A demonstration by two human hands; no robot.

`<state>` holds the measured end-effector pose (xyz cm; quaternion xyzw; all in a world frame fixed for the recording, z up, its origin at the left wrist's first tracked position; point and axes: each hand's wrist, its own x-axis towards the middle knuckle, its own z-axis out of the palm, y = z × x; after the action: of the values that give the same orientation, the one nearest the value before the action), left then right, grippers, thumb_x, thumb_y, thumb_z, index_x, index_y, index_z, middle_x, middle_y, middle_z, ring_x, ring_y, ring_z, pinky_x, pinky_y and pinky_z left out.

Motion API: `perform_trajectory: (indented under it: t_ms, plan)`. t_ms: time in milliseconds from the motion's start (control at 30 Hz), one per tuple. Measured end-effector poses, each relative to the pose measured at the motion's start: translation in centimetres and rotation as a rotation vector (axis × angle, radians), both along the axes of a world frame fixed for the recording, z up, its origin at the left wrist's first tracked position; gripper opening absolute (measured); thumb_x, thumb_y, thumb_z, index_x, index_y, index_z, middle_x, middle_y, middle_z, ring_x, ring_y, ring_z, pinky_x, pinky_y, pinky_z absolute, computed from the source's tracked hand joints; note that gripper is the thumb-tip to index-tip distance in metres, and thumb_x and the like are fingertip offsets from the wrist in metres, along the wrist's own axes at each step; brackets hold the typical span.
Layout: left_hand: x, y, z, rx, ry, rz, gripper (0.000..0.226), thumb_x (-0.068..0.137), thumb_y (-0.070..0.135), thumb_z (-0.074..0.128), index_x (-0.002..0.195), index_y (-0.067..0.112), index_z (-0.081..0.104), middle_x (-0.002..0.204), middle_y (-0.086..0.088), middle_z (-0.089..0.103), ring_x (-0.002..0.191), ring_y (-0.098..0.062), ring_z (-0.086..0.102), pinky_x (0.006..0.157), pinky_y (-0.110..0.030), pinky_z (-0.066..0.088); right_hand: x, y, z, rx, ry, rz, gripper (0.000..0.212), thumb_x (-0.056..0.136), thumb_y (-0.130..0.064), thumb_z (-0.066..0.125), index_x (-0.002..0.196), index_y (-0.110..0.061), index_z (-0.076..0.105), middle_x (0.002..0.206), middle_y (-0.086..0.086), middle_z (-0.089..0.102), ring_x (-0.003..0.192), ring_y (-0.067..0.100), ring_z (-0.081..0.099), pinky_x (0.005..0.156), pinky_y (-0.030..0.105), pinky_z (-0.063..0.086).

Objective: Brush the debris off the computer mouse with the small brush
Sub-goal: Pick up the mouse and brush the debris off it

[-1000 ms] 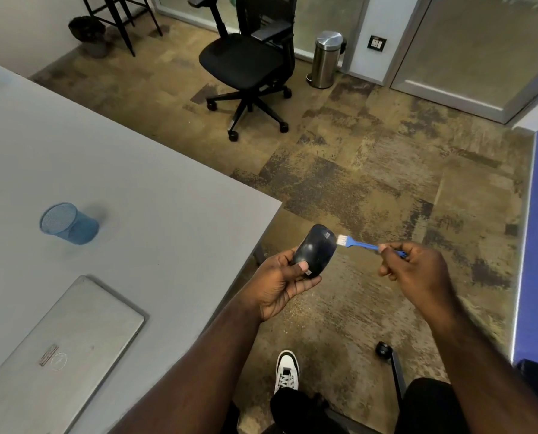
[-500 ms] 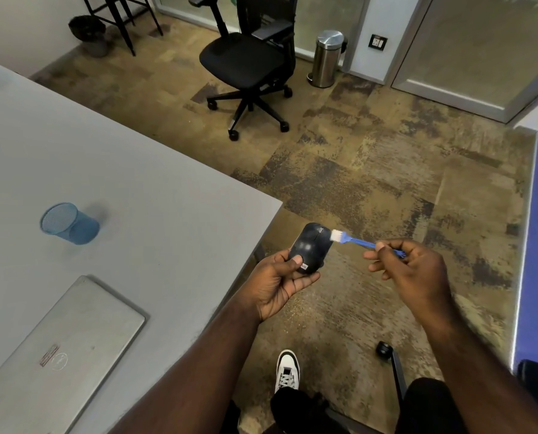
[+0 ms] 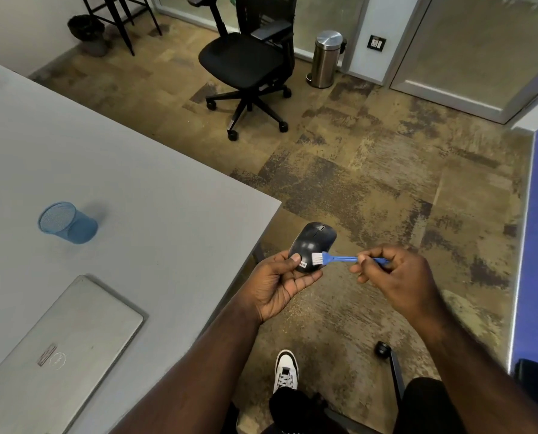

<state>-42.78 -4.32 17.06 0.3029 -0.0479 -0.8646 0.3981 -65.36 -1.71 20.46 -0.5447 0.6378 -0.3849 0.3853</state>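
A black computer mouse [image 3: 314, 242] is held in the air beyond the table corner, top side facing me, scroll wheel away from me. My left hand [image 3: 277, 285] grips its near end, thumb on the left side. My right hand [image 3: 396, 277] pinches the blue handle of a small brush [image 3: 339, 258]. Its white bristles rest on the mouse's near right part, beside the logo.
A grey table [image 3: 130, 189] fills the left, bearing a blue mesh cup [image 3: 67, 222] and a closed silver laptop [image 3: 51, 349]. On the carpet beyond stand a black office chair [image 3: 245, 64] and a steel bin [image 3: 325, 59]. My shoe [image 3: 286, 369] is below.
The mouse has turned so its top faces me. The brush has swept from the mouse's far right edge down to its near part, and my right hand has moved slightly left.
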Motion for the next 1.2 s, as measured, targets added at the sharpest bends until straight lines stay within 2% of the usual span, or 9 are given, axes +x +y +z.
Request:
perform_trajectory:
  t_ms: [167, 333, 500, 667, 800, 867, 1000, 1133, 1200]
  plan:
    - [0.2, 0.2, -0.2, -0.002, 0.047, -0.018, 0.044, 0.082, -0.003, 0.058, 0.126, -0.009, 0.052, 0.126, -0.036, 0.058, 0.118, -0.046, 0.058, 0.101, -0.050, 0.048, -1.4, -1.0, 0.5, -0.028, 0.059, -0.303, 0.011, 0.093, -0.022, 0.064, 0.087, -0.028, 0.070, 0.076, -0.018, 0.077, 0.061, 0.006, 0.073, 0.051, 0.032, 0.056]
    - [0.0, 0.2, -0.3, -0.039, 0.061, -0.050, 0.038, 0.081, -0.001, 0.061, 0.119, -0.008, 0.063, 0.127, -0.034, 0.058, 0.119, -0.046, 0.057, 0.098, -0.048, 0.051, -0.9, -0.7, 0.2, 0.048, -0.029, -0.116, 0.009, 0.092, -0.015, 0.066, 0.087, -0.018, 0.073, 0.071, -0.005, 0.078, 0.056, 0.014, 0.073, 0.047, 0.017, 0.051]
    - [0.2, 0.4, -0.3, -0.036, 0.075, -0.056, 0.042, 0.081, -0.004, 0.059, 0.123, -0.009, 0.058, 0.129, -0.036, 0.055, 0.122, -0.049, 0.053, 0.099, -0.050, 0.049, -2.3, -1.4, 0.8, 0.062, 0.027, -0.356, 0.011, 0.094, -0.022, 0.063, 0.086, -0.023, 0.070, 0.073, -0.013, 0.078, 0.059, 0.010, 0.074, 0.053, 0.029, 0.054]
    - [0.3, 0.2, -0.2, -0.045, 0.033, -0.055, 0.048, 0.084, -0.004, 0.055, 0.131, -0.009, 0.048, 0.128, -0.035, 0.056, 0.120, -0.047, 0.056, 0.097, -0.048, 0.052, -1.4, -1.1, 1.4, 0.157, -0.140, -0.181, 0.010, 0.094, -0.016, 0.065, 0.091, -0.011, 0.072, 0.074, 0.006, 0.079, 0.053, 0.016, 0.071, 0.045, 0.024, 0.053]
    - [0.4, 0.1, -0.1, -0.068, -0.016, -0.084, 0.052, 0.084, -0.005, 0.052, 0.135, -0.007, 0.044, 0.136, -0.035, 0.049, 0.125, -0.048, 0.050, 0.103, -0.050, 0.045, -1.7, -1.7, 1.6, 0.174, -0.013, -0.312, 0.008, 0.095, -0.015, 0.064, 0.091, -0.016, 0.070, 0.068, -0.003, 0.078, 0.056, 0.016, 0.072, 0.053, 0.029, 0.054]
    - [0.5, 0.1, 0.0, -0.074, -0.039, -0.096, 0.052, 0.085, -0.004, 0.051, 0.137, -0.007, 0.043, 0.139, -0.036, 0.046, 0.126, -0.048, 0.049, 0.104, -0.050, 0.044, -2.2, -1.8, 2.0, 0.129, -0.040, -0.329, 0.009, 0.095, -0.018, 0.064, 0.089, -0.018, 0.070, 0.070, -0.003, 0.078, 0.056, 0.016, 0.073, 0.052, 0.028, 0.054]
    - [0.6, -0.1, 0.4, -0.094, -0.051, -0.086, 0.052, 0.085, -0.004, 0.051, 0.137, -0.008, 0.043, 0.139, -0.036, 0.046, 0.124, -0.047, 0.051, 0.102, -0.048, 0.046, -1.4, -1.7, 2.0, 0.189, -0.079, -0.169, 0.008, 0.094, -0.017, 0.066, 0.091, -0.012, 0.072, 0.069, 0.005, 0.078, 0.054, 0.017, 0.073, 0.046, 0.023, 0.054]
    - [0.6, 0.0, 0.6, -0.111, -0.082, -0.096, 0.048, 0.084, -0.004, 0.052, 0.132, -0.006, 0.048, 0.135, -0.032, 0.051, 0.122, -0.046, 0.053, 0.101, -0.047, 0.047, -1.9, -2.0, 1.7, 0.180, 0.036, -0.316, 0.009, 0.094, -0.018, 0.064, 0.091, -0.013, 0.071, 0.066, -0.004, 0.077, 0.057, 0.017, 0.073, 0.055, 0.031, 0.055]
    - [0.6, 0.0, 0.6, -0.120, -0.103, -0.101, 0.048, 0.084, -0.005, 0.053, 0.132, -0.005, 0.048, 0.134, -0.031, 0.052, 0.125, -0.046, 0.051, 0.099, -0.046, 0.049, -2.1, -2.1, 2.3, 0.114, -0.035, -0.332, 0.009, 0.094, -0.019, 0.064, 0.088, -0.016, 0.071, 0.069, -0.002, 0.078, 0.054, 0.015, 0.073, 0.051, 0.028, 0.054]
